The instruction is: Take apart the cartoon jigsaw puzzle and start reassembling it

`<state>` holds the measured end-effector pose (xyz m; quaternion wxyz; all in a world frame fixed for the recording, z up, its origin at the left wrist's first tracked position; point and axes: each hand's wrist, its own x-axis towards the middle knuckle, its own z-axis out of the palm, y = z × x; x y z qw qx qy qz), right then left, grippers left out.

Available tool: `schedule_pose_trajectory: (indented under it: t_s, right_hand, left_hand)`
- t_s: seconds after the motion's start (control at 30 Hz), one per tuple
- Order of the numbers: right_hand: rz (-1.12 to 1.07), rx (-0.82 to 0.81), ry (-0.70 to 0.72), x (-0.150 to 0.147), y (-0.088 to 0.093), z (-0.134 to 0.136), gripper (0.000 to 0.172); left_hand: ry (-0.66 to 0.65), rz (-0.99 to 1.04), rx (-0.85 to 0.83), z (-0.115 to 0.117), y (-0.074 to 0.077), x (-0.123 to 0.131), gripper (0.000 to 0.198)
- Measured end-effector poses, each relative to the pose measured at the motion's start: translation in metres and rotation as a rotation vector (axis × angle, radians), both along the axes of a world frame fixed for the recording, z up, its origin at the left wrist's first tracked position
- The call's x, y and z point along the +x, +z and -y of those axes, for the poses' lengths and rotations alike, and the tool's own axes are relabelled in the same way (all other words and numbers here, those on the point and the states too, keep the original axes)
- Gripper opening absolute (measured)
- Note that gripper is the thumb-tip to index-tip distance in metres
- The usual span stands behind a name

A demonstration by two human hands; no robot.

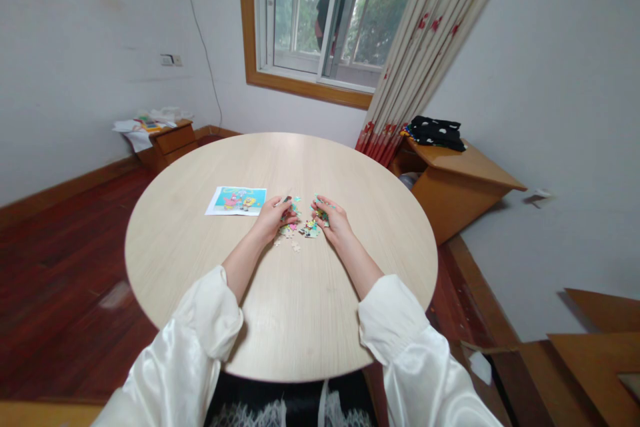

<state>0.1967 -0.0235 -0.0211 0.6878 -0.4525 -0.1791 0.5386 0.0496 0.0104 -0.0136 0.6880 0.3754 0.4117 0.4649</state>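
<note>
A small heap of colourful jigsaw pieces (301, 227) lies in the middle of a round, pale wooden table (200, 267). My left hand (275, 215) rests at the heap's left side, fingers curled round a puzzle piece. My right hand (333, 219) sits at the heap's right side, fingers pinched on another piece. A printed cartoon picture sheet (237, 201) lies flat just left of my left hand. A few pale pieces lie loose in front of the heap. Both arms wear white satin sleeves.
A low wooden cabinet (167, 141) with papers stands at the back left. A slanted cardboard box (463, 177) with black dotted cloth on top stands at the right, beside a curtain (425, 47) and a window (330, 13). Cardboard sheets (595, 340) lie on the floor at the right.
</note>
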Motion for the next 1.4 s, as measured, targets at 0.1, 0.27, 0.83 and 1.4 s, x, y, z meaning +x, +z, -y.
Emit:
schedule_pose_trajectory:
  t_s: [0.1,0.27,0.83,1.4]
  right_hand:
    - [0.000,0.006,-0.002,0.0001,0.0001,0.0003,0.022]
    - [-0.001,0.013,0.003,0.0001,-0.0005,-0.0003,0.020]
    - [-0.024,0.043,0.043,-0.0009,0.0025,0.0003,0.006]
    - [-0.017,0.037,0.041,0.0020,0.0001,-0.0007,0.007]
  left_hand:
    - [-0.005,0.004,-0.006,0.0001,0.0007,0.0000,0.005]
    - [-0.010,0.010,0.010,0.0014,0.0010,-0.0007,0.006]
    - [0.005,0.008,0.038,0.0006,-0.0016,-0.0017,0.011]
    - [0.010,0.009,0.027,-0.0026,-0.0051,-0.0033,0.020]
